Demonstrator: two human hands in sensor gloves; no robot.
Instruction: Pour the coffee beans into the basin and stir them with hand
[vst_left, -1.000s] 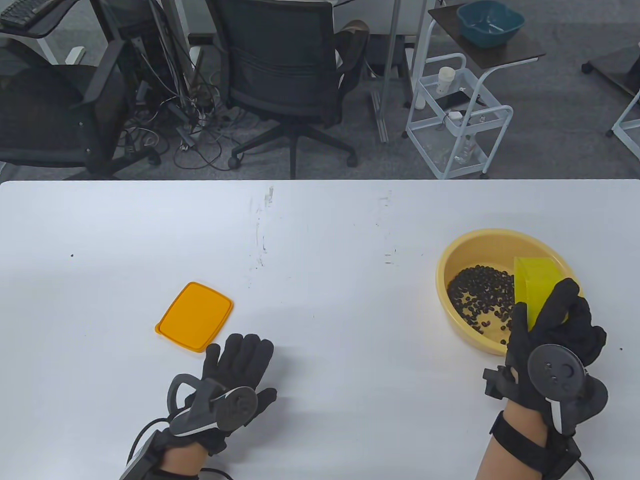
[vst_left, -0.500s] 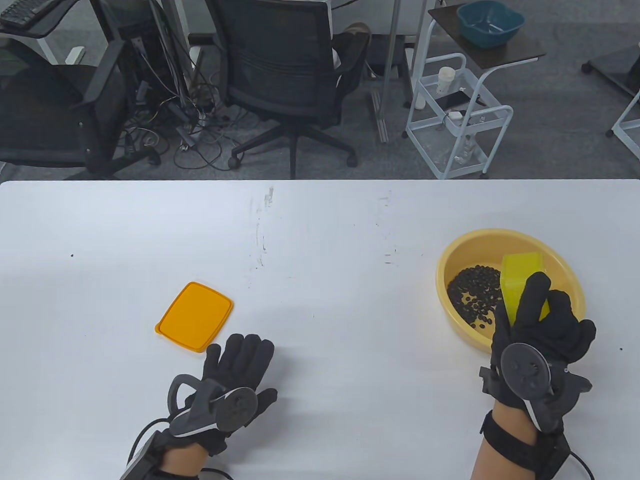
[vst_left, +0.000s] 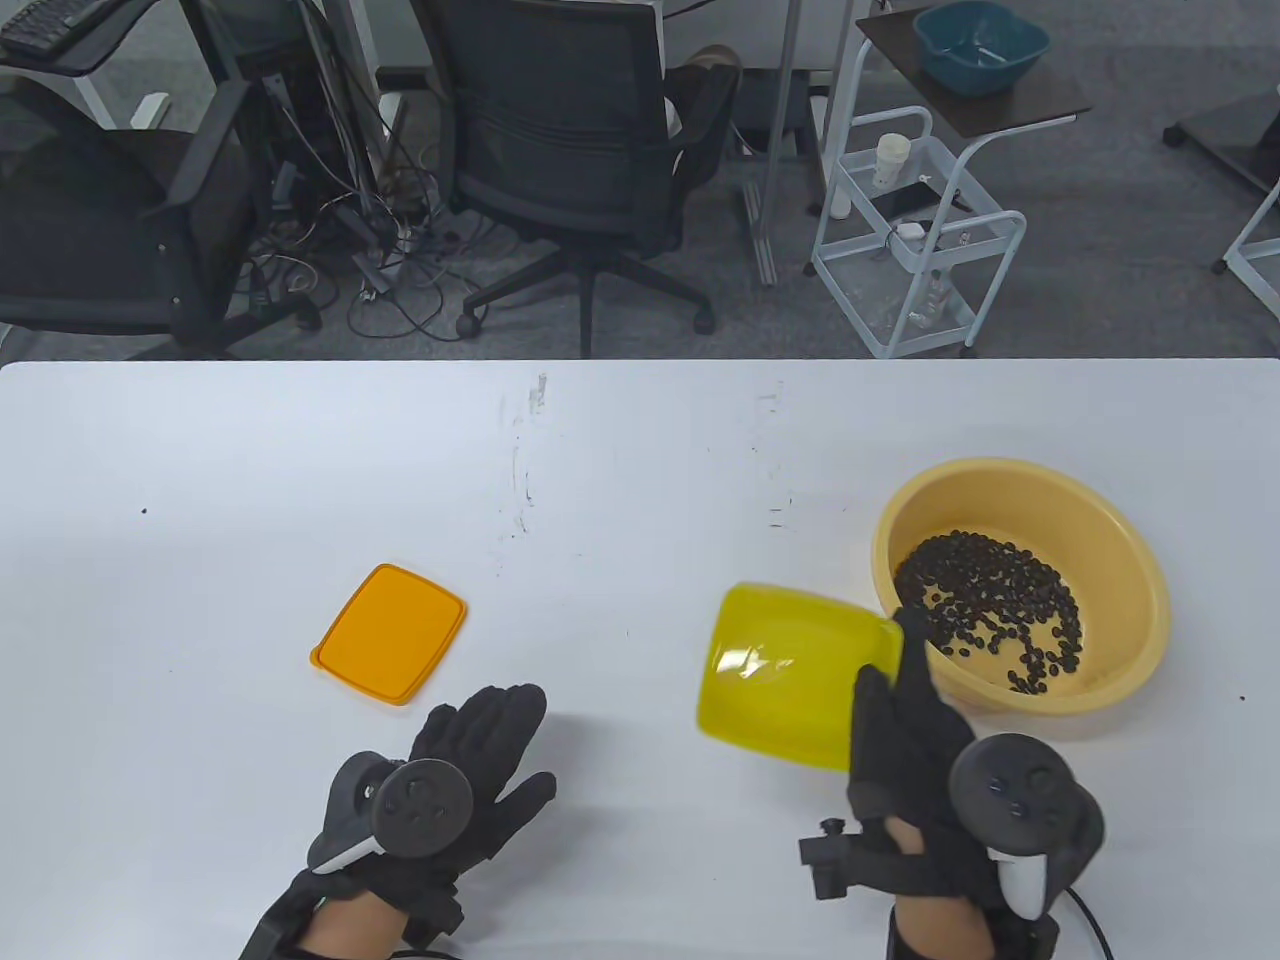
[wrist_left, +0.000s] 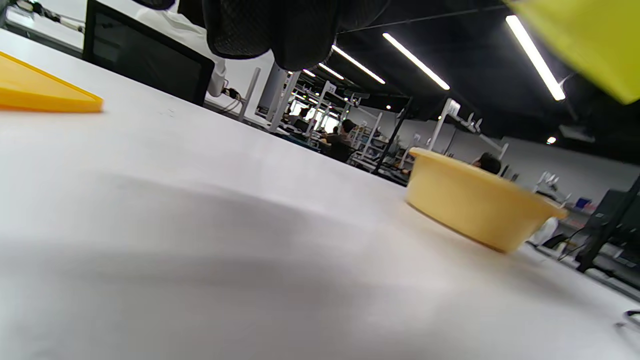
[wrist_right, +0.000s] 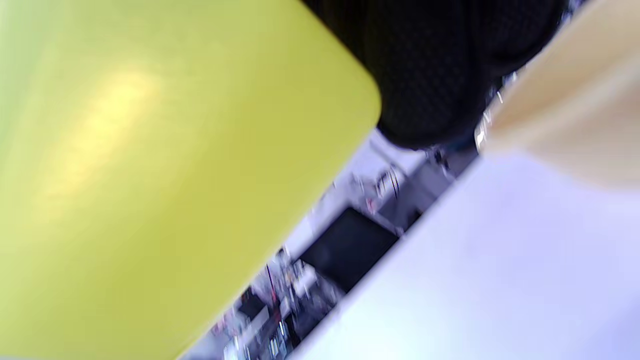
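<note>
A pale yellow basin (vst_left: 1140, 560) stands at the table's right with dark coffee beans (vst_left: 990, 605) spread across its bottom. My right hand (vst_left: 915, 730) grips an empty yellow container (vst_left: 785, 685), tipped on its side above the table just left of the basin. That container fills the right wrist view (wrist_right: 150, 175), with the basin's wall (wrist_right: 575, 115) at the right. My left hand (vst_left: 480, 745) rests flat on the table, fingers straight, holding nothing. In the left wrist view the basin (wrist_left: 475, 202) sits ahead and a container corner (wrist_left: 585, 45) shows top right.
An orange lid (vst_left: 390, 633) lies flat on the white table (vst_left: 620, 480), just beyond my left hand; its edge shows in the left wrist view (wrist_left: 45, 92). Office chairs, cables and a white trolley stand on the floor past the table's far edge.
My right hand has pulled the yellow container out of the basin and swung it left, leaving the beans uncovered. My left hand has rolled slightly in place.
</note>
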